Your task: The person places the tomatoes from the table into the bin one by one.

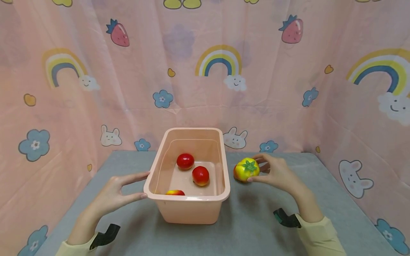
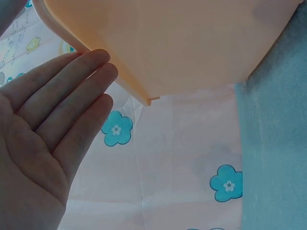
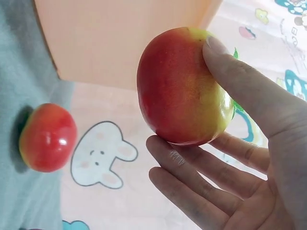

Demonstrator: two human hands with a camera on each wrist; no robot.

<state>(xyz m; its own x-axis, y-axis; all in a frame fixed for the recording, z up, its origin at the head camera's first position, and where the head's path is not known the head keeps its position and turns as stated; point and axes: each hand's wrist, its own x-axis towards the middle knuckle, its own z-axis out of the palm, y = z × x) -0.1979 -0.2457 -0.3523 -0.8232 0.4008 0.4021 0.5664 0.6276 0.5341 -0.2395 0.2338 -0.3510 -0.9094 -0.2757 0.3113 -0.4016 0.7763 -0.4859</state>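
My right hand point(image 1: 277, 172) pinches a toy tomato point(image 1: 247, 170), yellow on top with a green leafy cap and red below, between thumb and fingers. It is held above the table, to the right of a peach plastic bin point(image 1: 189, 212). In the right wrist view, the thumb lies on its yellow side and the fingertips lie under its red side. My left hand point(image 1: 116, 193) has its fingers extended, with fingertips and thumb tip right at the bin's left rim. Inside the bin lie a red fruit point(image 1: 185, 161), a red-and-yellow fruit point(image 1: 200, 176) and another point(image 1: 175, 192) half hidden by the front rim.
Another red fruit point(image 3: 48, 137) lies on the grey table point(image 1: 256, 224), mostly hidden behind the tomato in the head view. A pink printed curtain point(image 1: 134, 89) hangs along the back and sides of the table.
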